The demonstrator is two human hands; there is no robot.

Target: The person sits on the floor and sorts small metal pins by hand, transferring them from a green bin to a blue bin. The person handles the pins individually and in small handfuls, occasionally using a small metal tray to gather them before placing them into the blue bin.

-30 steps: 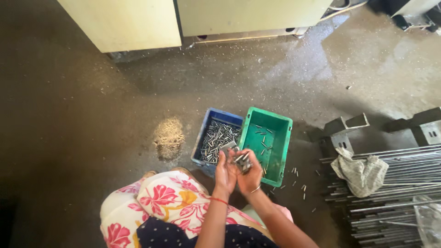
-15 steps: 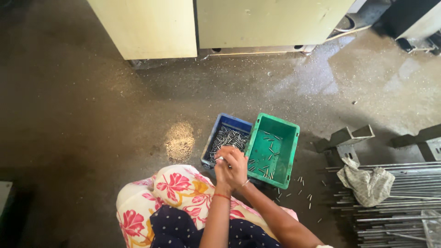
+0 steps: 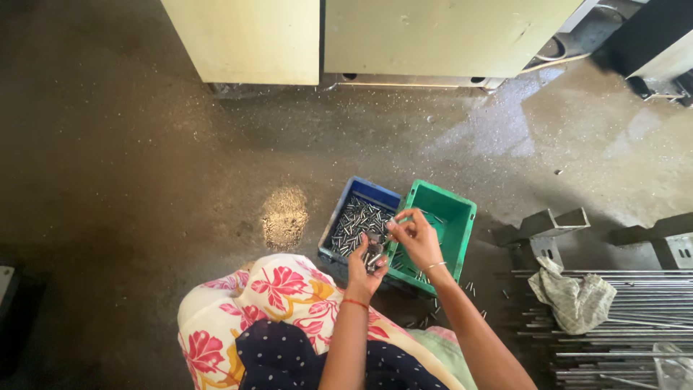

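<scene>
My left hand (image 3: pixel 364 269) is cupped around a small bunch of short metal pins (image 3: pixel 373 257), held over the near edge of a blue bin (image 3: pixel 361 195). That bin holds several loose pins (image 3: pixel 357 224). My right hand (image 3: pixel 413 236) hovers over the green bin (image 3: pixel 462 217) next to it, its fingertips pinched on one thin pin. A few pins lie at the bottom of the green bin. Both bins sit on the dark concrete floor in front of my knees.
A pale cabinet (image 3: pixel 361 36) stands at the back. Long metal rods (image 3: pixel 628 318) with a grey rag (image 3: pixel 574 300) on them lie at the right, beside metal brackets (image 3: pixel 541 227). A pale dusty patch (image 3: pixel 284 217) marks the floor left of the bins. Some pins lie scattered by the green bin.
My hands were pressed together over the bins; now the right hand has drawn away toward the green bin with a pin. The view has shifted slightly.
</scene>
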